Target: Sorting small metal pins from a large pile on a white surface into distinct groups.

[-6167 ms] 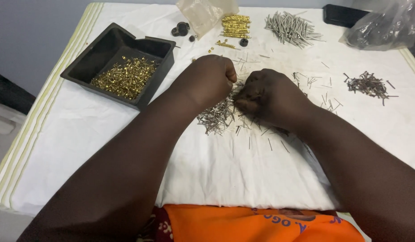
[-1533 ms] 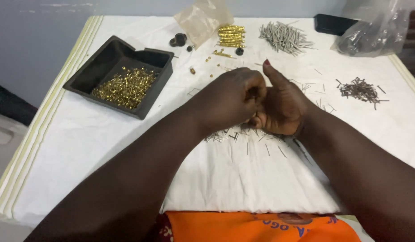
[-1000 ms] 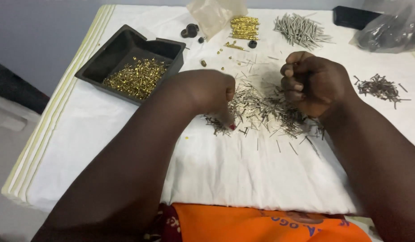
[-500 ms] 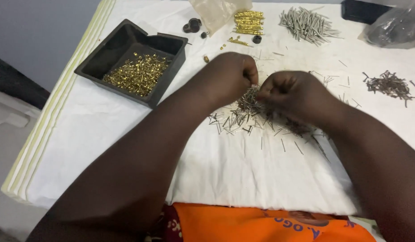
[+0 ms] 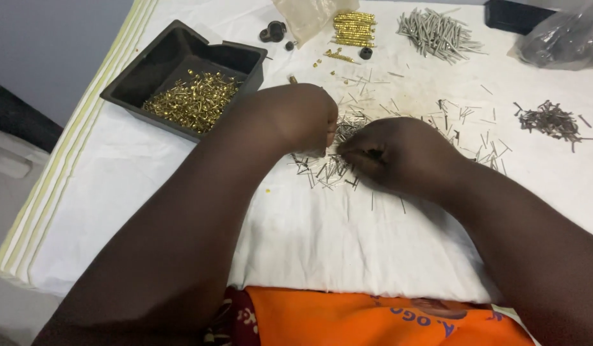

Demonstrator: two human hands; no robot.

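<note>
Head view — both hands meet over a loose heap of thin silver pins [image 5: 331,168] on the white cloth [image 5: 347,243] that covers the table; the left hand [image 5: 296,115] is curled knuckles-up at the heap's left edge, its fingers bent under and hidden, so whether they pinch a pin cannot be told; the right hand [image 5: 399,154] lies just beside it, fingers drawn together with their tips down among the pins, the exact grip hidden too. The two hands are nearly touching, with only a narrow gap of pins between them; more single pins lie scattered beyond the right hand, toward the far side of the cloth.

Surroundings — a black plastic tray [image 5: 162,64] stands at the far left, well apart from the hands, holding a pile of small brass pins [image 5: 194,99]; at the far edge lie a neat stack of brass parts [image 5: 354,27], a clear plastic bag [image 5: 306,14], small black round pieces [image 5: 274,31] and a bundle of longer silver nails [image 5: 440,32]; a small cluster of dark nails [image 5: 552,120] sits at the right, and a crumpled grey bag [image 5: 562,35] in the far right corner; orange fabric [image 5: 386,317] shows at the near edge.
</note>
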